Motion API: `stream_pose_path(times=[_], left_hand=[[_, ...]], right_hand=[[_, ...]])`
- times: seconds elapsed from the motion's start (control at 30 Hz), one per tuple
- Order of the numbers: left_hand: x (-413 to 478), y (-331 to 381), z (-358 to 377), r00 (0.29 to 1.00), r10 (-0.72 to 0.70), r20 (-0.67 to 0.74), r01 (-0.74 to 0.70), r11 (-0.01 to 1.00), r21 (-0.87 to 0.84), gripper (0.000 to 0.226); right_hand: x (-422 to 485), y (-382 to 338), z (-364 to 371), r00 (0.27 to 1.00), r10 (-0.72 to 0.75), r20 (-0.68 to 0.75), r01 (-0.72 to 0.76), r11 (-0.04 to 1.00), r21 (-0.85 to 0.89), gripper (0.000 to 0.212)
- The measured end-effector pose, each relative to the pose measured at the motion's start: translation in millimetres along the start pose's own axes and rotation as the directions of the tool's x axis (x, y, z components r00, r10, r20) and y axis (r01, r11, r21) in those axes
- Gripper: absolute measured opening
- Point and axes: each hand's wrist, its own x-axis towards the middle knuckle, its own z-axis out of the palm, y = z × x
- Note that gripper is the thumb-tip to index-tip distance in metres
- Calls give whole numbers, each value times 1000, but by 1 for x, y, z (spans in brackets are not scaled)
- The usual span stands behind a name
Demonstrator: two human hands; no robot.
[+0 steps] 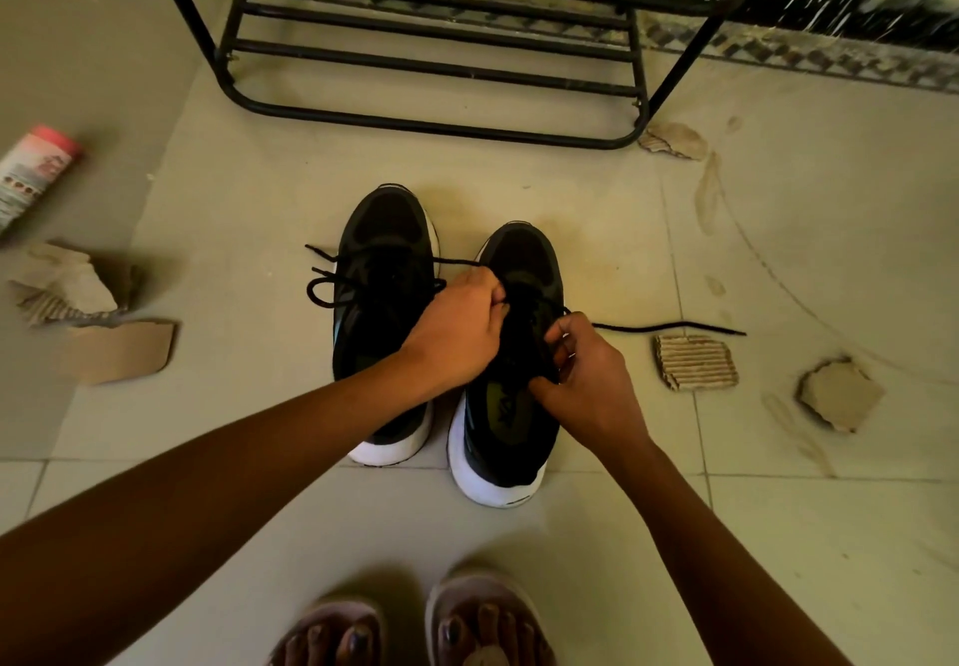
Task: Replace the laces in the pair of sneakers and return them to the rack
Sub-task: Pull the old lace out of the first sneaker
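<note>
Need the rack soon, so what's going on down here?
A person is lacing black sneakers on the tiled floor before the black metal rack. The left hand and right hand pinch the black lace over the right-side sneaker; one lace end trails across the floor. The left-side sneaker has its lace in loose loops. Neither is on the rack.

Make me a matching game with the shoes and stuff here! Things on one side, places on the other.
Things: 1 left sneaker; 2 right sneaker; 3 rack; 4 pink-capped can.
Places: a far left on floor; b left hand and right hand hold its lace; c beyond the sneakers; d lace loops at its left.
Pairs: 1-d; 2-b; 3-c; 4-a.
</note>
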Motion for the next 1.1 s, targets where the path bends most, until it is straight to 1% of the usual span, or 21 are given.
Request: stream_pose_path(times=[0.1, 0.17, 0.2, 0.27, 0.3, 0.33, 0.37, 0.43, 0.5, 0.63, 0.7, 0.77, 0.83, 0.97, 1.03, 1.1], left_hand=[[-2, 0, -3, 997, -82, -2, 81, 989, -125, 6], [-3, 0, -7, 994, -106, 7, 106, 984, -144, 7], [-3, 1, -9, 994, -110, 21, 112, 985, -132, 11], [-6, 3, -14, 990, -113, 88, 118, 992, -49, 27], [-8, 4, -16, 984, -118, 137, 117, 993, 19, 37], [-11, 6, -17, 976, -119, 180, 103, 990, 98, 47], [-14, 7, -18, 971, -116, 211, 80, 982, 174, 55], [-18, 8, -17, 969, -97, 226, 33, 961, 273, 61], [-20, 6, -16, 973, -85, 212, 22, 959, 283, 57], [-23, 4, -16, 973, -81, 214, 33, 975, 221, 35], [-23, 3, -15, 975, -71, 208, 21, 972, 234, 29], [-22, 0, -13, 976, -69, 207, 15, 967, 256, 26], [-20, -1, -10, 976, -80, 201, 22, 961, 276, 24], [-20, 2, -8, 977, -106, 184, 45, 950, 308, 26], [-20, 4, -9, 977, -117, 180, 56, 948, 314, 27], [-20, 4, -10, 973, -132, 187, 74, 954, 290, 28]], right_hand=[[0, 0, 1, 1000, 3, -4, -3, 1000, 16, 33], [1, 1, -2, 998, 40, 54, -43, 998, 52, 32], [3, 0, -6, 992, 76, 97, -88, 988, 126, 30], [8, -1, -15, 970, 156, 189, -213, 917, 336, 20], [10, -1, -19, 964, 174, 203, -243, 885, 398, 14], [12, -1, -21, 969, 169, 181, -230, 887, 401, 9], [15, 0, -22, 981, 143, 130, -182, 914, 362, 8], [19, -1, -18, 998, 52, 26, -57, 969, 240, 10], [23, -5, -12, 1000, -25, -17, 27, 990, 141, 12], [30, -11, -11, 993, -117, -35, 114, 991, -74, 11], [32, -15, -10, 993, -117, -6, 115, 984, -137, 8], [32, -17, -9, 995, -98, 20, 100, 982, -160, 7], [32, -18, -8, 998, -68, 20, 69, 993, -96, 7], [33, -22, -10, 1000, 12, 13, -13, 993, 119, 12], [33, -27, -10, 996, 77, 44, -86, 947, 310, 18], [35, -29, -12, 990, 131, 60, -144, 868, 474, 19]])
